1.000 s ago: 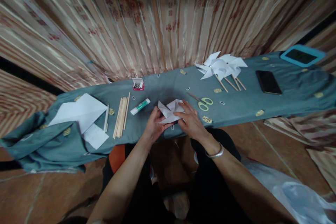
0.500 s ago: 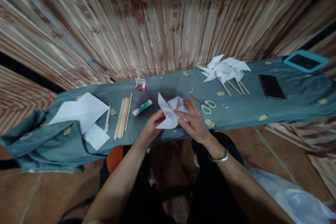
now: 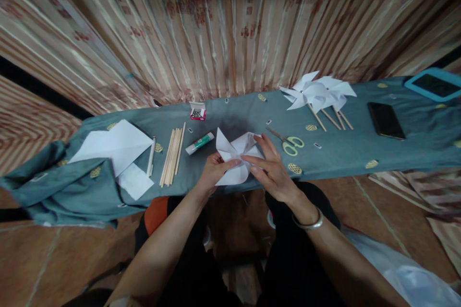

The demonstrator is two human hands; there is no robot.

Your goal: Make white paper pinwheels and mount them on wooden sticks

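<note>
A white paper pinwheel (image 3: 236,172) is held between my two hands over the near edge of the table. My left hand (image 3: 212,172) grips its left side, the thumb lying across the paper toward the centre and the other fingers beneath. My right hand (image 3: 272,170) holds the right side, with a fingertip touching near the middle. To the left of it lies a glue stick (image 3: 200,144). Green-handled scissors (image 3: 288,144) rest just beyond my right hand. The underside of the pinwheel is hidden.
Wooden sticks (image 3: 173,156), a white pen (image 3: 150,157) and white paper sheets (image 3: 118,146) lie on the left. A small open red box (image 3: 198,112) stands at the back. Several pinwheels on sticks (image 3: 320,93), a black phone (image 3: 386,120) and a blue-framed tablet (image 3: 434,85) are on the right.
My left thumb has moved onto the front of the paper, close to the pinwheel's centre. My right hand still holds the right side. The view has shifted slightly.
</note>
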